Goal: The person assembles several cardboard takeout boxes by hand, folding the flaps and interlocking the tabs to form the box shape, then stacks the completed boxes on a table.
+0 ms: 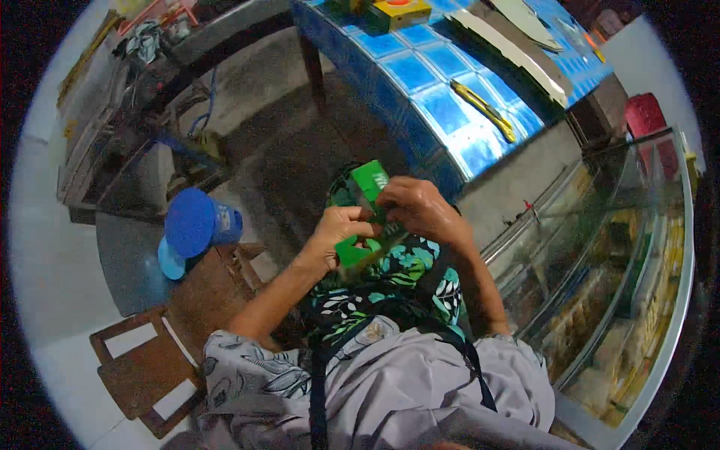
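Above my lap, both hands are on a green piece of printed card or thin box with white print on it. My left hand pinches its lower left part, fingers bent around the edge. Higher up on the right, my right hand grips the same piece with curled fingers. The middle of the green piece is partly hidden by my fingers, and I cannot tell whether it is flat or folded. Beneath it lies dark cloth with a green, white and blue leaf pattern over my legs.
Ahead stands a table with a blue tiled cover. On it lie a yellow utility knife, cardboard strips and a yellow box. A glass display case stands right; a blue lidded bucket and wooden chair, left.
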Demonstrator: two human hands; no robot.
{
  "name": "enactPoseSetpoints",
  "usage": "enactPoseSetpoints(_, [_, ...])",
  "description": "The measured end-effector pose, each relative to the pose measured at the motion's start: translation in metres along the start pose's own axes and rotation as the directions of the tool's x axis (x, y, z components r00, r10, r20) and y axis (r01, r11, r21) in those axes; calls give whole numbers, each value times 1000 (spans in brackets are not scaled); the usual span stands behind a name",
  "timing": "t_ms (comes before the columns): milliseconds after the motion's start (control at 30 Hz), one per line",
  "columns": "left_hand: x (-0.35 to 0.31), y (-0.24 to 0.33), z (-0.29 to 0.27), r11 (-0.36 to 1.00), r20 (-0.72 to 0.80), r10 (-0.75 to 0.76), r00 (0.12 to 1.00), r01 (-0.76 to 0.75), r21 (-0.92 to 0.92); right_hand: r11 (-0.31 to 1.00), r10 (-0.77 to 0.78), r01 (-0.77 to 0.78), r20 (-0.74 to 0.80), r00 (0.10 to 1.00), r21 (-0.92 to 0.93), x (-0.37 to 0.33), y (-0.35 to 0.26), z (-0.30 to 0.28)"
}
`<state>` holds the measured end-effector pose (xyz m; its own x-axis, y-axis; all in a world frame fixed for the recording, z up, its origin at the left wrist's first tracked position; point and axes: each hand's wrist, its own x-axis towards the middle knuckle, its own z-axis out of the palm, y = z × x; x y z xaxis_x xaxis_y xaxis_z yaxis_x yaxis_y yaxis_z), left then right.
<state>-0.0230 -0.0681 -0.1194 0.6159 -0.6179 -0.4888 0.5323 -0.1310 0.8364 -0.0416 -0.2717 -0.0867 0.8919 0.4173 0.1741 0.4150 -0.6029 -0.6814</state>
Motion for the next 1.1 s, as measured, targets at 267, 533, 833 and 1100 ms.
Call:
enactPoseSetpoints(267, [-18, 25, 21, 764, -321, 113, 940, -289, -577, 995, -89, 97, -410, 908, -2, -21, -54, 25])
enactPoseSetpoints(533, [37, -40, -21, 588, 409, 505, 760, -650, 482, 868, -245, -164, -691, 680, -469, -76, -13, 74])
enactPoseSetpoints(833, [168, -73, -20, 978, 316, -35, 948, -32, 204, 805, 220, -547, -743, 632, -227, -112, -3, 84])
enactPoseSetpoints(1100, [299, -82, -62, 820, 556, -534, 637, 550, 157, 864, 323, -503, -750, 577, -15, -122, 26, 104])
